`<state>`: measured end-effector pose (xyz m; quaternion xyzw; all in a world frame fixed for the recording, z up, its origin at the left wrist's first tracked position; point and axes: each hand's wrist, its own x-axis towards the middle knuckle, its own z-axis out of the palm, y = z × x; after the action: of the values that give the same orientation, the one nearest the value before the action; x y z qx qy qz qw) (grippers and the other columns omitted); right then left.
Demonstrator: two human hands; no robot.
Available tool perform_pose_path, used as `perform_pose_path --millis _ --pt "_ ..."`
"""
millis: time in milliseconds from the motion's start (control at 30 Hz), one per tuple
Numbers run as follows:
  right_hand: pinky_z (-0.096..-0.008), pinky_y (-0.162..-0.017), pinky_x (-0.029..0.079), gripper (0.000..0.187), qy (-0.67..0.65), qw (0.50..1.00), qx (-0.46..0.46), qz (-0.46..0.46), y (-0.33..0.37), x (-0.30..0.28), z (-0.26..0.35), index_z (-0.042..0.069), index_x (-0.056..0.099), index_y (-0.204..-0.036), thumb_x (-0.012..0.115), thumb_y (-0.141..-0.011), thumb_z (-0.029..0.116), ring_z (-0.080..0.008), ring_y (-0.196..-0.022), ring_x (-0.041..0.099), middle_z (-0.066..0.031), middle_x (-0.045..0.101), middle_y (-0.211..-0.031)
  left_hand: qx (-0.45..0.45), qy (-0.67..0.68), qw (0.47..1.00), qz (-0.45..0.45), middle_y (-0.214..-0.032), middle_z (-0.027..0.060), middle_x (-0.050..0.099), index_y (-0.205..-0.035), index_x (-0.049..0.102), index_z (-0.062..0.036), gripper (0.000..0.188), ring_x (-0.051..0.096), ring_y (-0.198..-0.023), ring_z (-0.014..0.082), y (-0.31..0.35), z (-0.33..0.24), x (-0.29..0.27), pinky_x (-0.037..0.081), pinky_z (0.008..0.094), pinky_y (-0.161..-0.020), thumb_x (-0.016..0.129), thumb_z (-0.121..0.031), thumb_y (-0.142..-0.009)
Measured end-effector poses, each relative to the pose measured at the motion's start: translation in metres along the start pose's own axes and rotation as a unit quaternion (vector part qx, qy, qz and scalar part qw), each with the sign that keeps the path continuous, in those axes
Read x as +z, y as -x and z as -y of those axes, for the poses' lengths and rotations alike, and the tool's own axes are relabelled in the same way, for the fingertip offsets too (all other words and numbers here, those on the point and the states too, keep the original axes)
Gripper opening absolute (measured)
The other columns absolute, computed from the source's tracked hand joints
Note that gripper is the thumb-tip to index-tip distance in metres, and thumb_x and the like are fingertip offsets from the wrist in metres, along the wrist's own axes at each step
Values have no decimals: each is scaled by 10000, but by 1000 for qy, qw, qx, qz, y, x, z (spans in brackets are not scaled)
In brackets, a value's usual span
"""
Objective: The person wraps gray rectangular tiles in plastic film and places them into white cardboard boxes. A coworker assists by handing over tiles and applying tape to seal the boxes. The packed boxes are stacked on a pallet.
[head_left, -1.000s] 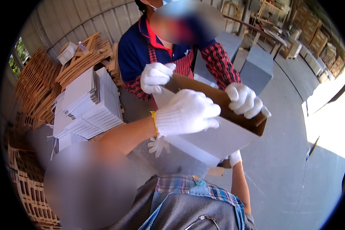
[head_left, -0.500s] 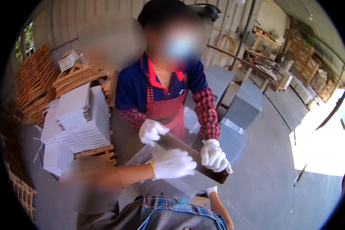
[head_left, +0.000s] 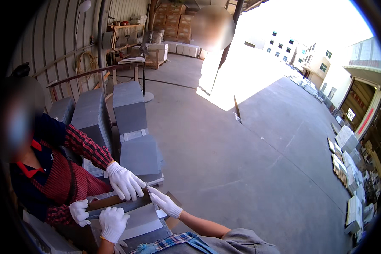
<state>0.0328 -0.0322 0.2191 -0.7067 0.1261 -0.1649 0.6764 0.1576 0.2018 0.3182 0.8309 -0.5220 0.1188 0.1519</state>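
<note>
A long open box (head_left: 142, 220) with grey-white sides and a brown inner wall lies in front of me, at the lower left. My left hand (head_left: 113, 223), in a white knit glove, has its fingers curled over the box's near edge. Also gloved, my right hand (head_left: 165, 203) lies with fingers stretched out against the right end of the box. Across from me, a co-worker's gloved hand (head_left: 125, 181) rests on the far right corner. The co-worker's other gloved hand (head_left: 79, 212) grips the left end. What is inside the box is mostly hidden.
Stacks of grey slabs (head_left: 130, 106) stand behind the co-worker (head_left: 63, 178). A wooden rack (head_left: 125, 36), a pallet crate (head_left: 154, 55) and brown cartons (head_left: 171, 19) are farther back. Concrete floor (head_left: 241, 169) stretches right toward a sunlit opening and pale stacks (head_left: 347, 137).
My view has swung to the right, so the co-worker and box now appear farther left. My right hand has come up to the box's right end; my left hand now curls at its near edge.
</note>
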Motion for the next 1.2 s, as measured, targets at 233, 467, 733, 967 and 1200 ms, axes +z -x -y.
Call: perform_pose_path --millis 233,467,733,967,1200 --pt "-294 -1069 414 557 -10 1000 27 -12 -5 6 -27 4 442 -1476 487 -1072 386 -185 -1249 534 -120 554 -1400 -7 1 1000 11 -665 104 620 -648 637 -84 307 619 -697 315 8 -2 11 487 470 -639 778 -347 -720" --pt "-366 -1091 408 574 50 998 -38 -11 12 15 34 32 431 -1462 510 -1049 423 -269 -1257 532 -165 526 -1405 -1 -10 999 39 -704 91 643 -686 641 -97 294 626 -726 291 21 -6 15 485 457 -640 802 -342 -709" --pt "-378 -946 476 323 84 995 46 -17 -8 5 58 58 568 -1167 533 -1033 350 -261 -1034 616 -134 633 -1087 -100 -37 994 8 -709 125 637 -674 630 -69 390 614 -744 315 17 11 4 453 459 -705 852 -390 -671" --pt "-332 -728 504 261 172 980 -41 -95 -9 12 39 58 628 -1149 543 -1037 278 -179 -771 638 -119 645 -867 -102 -20 993 -52 -674 117 586 -611 576 -79 373 572 -725 341 27 15 10 413 495 -673 854 -328 -607" --pt "-342 -681 512 260 202 976 -27 -77 -10 8 57 71 639 -1175 554 -1029 268 -198 -704 658 -118 660 -821 -93 -19 995 -37 -668 121 575 -607 570 -80 369 569 -722 344 26 21 12 408 496 -669 848 -323 -613"
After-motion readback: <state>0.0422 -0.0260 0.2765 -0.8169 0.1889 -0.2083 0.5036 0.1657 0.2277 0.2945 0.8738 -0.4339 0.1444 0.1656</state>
